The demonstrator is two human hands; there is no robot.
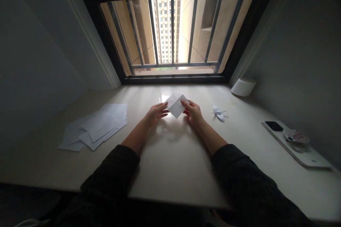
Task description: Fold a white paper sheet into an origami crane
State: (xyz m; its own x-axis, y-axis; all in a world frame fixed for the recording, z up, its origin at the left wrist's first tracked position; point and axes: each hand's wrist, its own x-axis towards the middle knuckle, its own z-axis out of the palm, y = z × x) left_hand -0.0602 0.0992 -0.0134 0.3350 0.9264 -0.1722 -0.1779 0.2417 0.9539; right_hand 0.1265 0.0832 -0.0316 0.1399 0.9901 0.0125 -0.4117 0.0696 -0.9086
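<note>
A small folded sheet of white paper (176, 107) is held up just above the windowsill, between my two hands. My left hand (156, 112) pinches its left edge with the thumb on top. On the other side, my right hand (193, 112) grips the right part, thumb pressed on the face of the paper. One corner of the paper points down toward me, and a fold line crosses it. Off to the right of my right hand lies a small folded white paper figure (218, 113) with thin pointed ends.
On the left is a loose stack of white paper sheets (99, 126). A phone (290, 142) with a round grip lies at the right, and a white cylindrical object (243, 87) stands in the back right corner. A barred window (173, 32) rises behind the pale sill (170, 170).
</note>
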